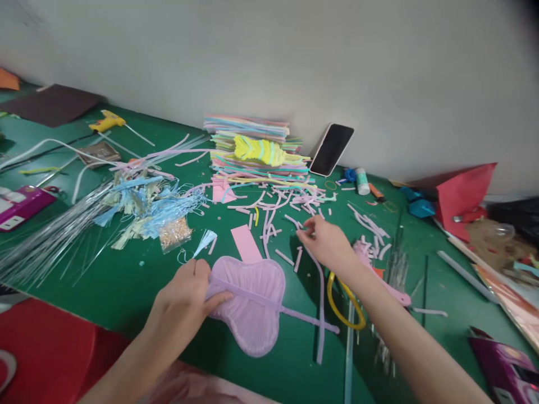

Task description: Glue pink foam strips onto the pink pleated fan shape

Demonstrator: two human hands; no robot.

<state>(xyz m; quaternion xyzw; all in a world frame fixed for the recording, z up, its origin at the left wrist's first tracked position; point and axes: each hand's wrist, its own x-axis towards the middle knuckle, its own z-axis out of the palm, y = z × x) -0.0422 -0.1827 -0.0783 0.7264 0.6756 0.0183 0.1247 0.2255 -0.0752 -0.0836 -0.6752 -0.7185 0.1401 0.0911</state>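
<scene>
My left hand (189, 289) is closed on the left edge of a lilac hand fan (256, 331), its thumb lying across the near face. The fan has a wavy outline, a pleated sheer face and a wrapped stick (309, 318) pointing right. In the fingers of my right hand (324, 238) is a lilac pipe cleaner (322, 286), pinched near its upper part. Its lower end hangs down past the tip of the fan's stick. A pink card (245, 242) lies just behind the fan. Short cut pipe cleaner pieces (284, 257) are scattered around my right hand.
Bundled pipe cleaners (252, 126) lie along the wall beside a leaning phone (332, 150). Blue tassels (168, 207) and a bag of gold beads (174, 234) are at left, with a yellow glue gun (108, 120) farther back. A yellow ring (332, 297) lies beneath my right forearm.
</scene>
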